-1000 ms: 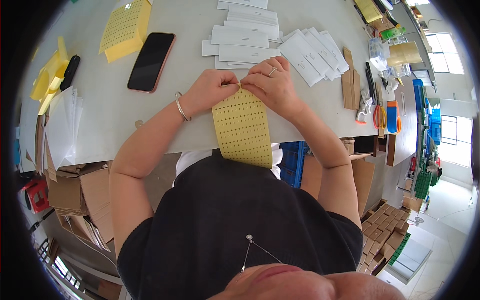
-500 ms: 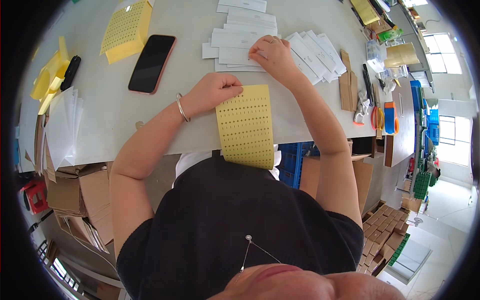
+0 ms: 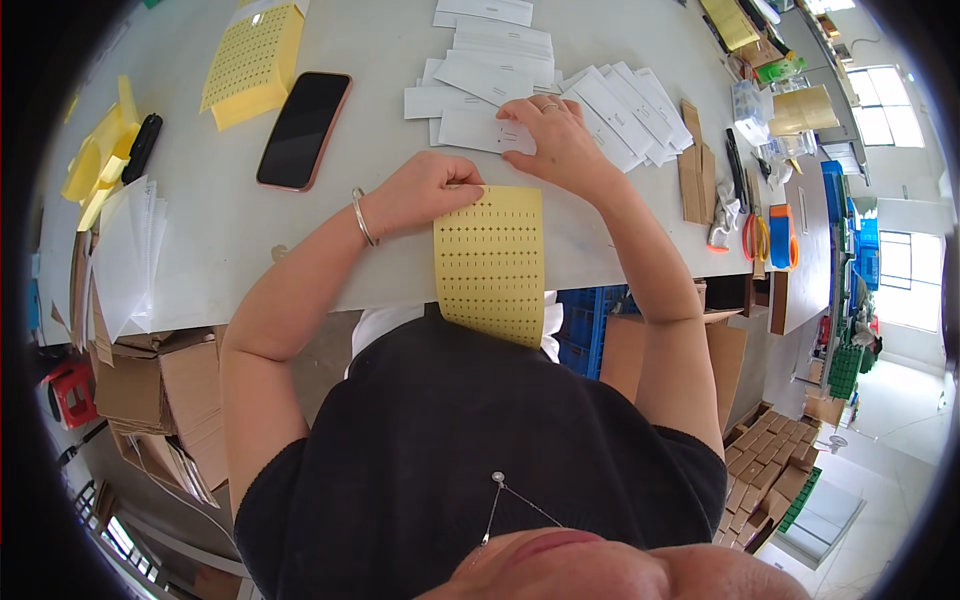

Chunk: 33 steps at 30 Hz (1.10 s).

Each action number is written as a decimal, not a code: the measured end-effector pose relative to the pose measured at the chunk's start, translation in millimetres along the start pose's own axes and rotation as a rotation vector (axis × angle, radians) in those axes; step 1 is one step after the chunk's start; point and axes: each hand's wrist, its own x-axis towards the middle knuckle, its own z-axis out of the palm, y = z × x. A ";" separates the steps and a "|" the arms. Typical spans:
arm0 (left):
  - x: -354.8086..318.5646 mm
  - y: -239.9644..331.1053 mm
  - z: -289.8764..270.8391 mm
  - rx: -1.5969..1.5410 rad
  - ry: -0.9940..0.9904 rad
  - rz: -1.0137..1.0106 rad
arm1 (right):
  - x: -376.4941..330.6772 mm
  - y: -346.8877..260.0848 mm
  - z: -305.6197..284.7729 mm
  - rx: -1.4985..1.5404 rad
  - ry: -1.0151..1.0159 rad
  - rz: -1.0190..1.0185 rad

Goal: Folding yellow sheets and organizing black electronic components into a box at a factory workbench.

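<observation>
My left hand (image 3: 436, 188) pinches the top left corner of a yellow sticker sheet (image 3: 490, 260), marked with rows of small dark crosses and dashes. The sheet hangs down over the table's front edge toward my lap. My right hand (image 3: 562, 145) is at the right end of a white card (image 3: 470, 128), thumb by its near edge and fingers by its far edge, curved around that end. Small dark marks show on the card between them. Other overlapping white cards (image 3: 500, 45) lie beyond it, and a fanned pile of white cards (image 3: 640, 110) lies to the right.
A black phone (image 3: 305, 130) and a thick stack of yellow sheets (image 3: 255, 60) lie on the left. Folded brown cardboard (image 3: 697, 160), scissors (image 3: 755, 235) and an orange-and-blue tape roll (image 3: 783, 238) are on the right. Cardboard boxes (image 3: 165, 385) stand below the table's left side.
My right hand has moved nearer, its thumb and fingers spreading from a pinch around the card's end. The card lies closer to me and another behind it has tilted. The yellow sheet has lowered slightly.
</observation>
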 end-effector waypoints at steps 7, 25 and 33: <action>-2.8 4.7 -1.2 0.039 0.026 -0.017 | -23.2 23.9 -16.2 -0.028 0.078 0.158; 2.0 -3.1 -0.7 -0.021 0.122 -0.056 | -23.8 -31.3 11.9 -0.047 0.332 -0.346; 3.9 -2.8 -0.8 -0.063 0.148 -0.080 | 35.5 20.3 16.3 0.305 0.411 0.148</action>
